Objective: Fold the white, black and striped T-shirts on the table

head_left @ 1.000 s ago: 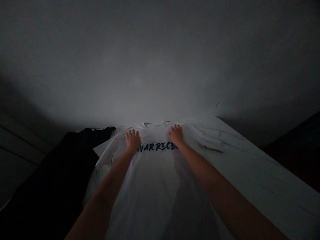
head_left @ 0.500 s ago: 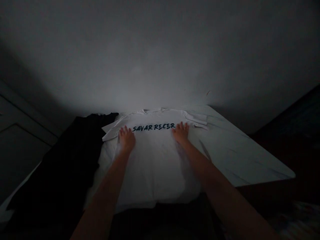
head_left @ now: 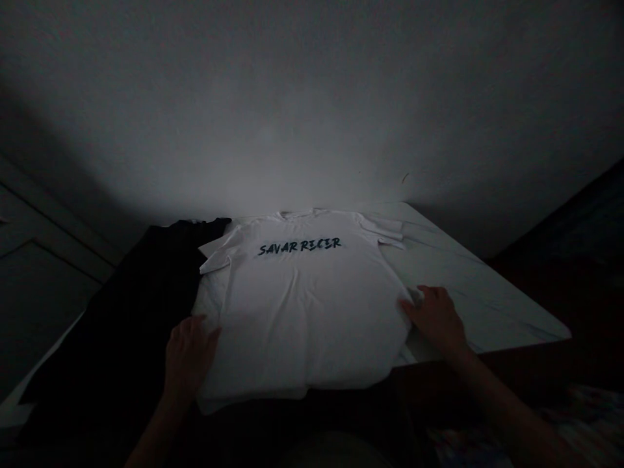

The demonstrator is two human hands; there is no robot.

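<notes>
White T-shirt (head_left: 302,305) lies flat, front up, on the white table (head_left: 468,286); dark lettering across chest, collar toward the far wall, hem at the near table edge. Left hand (head_left: 188,354) rests open, palm down, fingers loosely spread, on the shirt's left side seam near the hem. Right hand (head_left: 436,318) likewise open and flat at the right side seam. Neither grips cloth. Black garment (head_left: 131,305) lies just left of the shirt, overlapping its sleeve area. Room dim; plain grey wall (head_left: 312,117) behind the table.
</notes>
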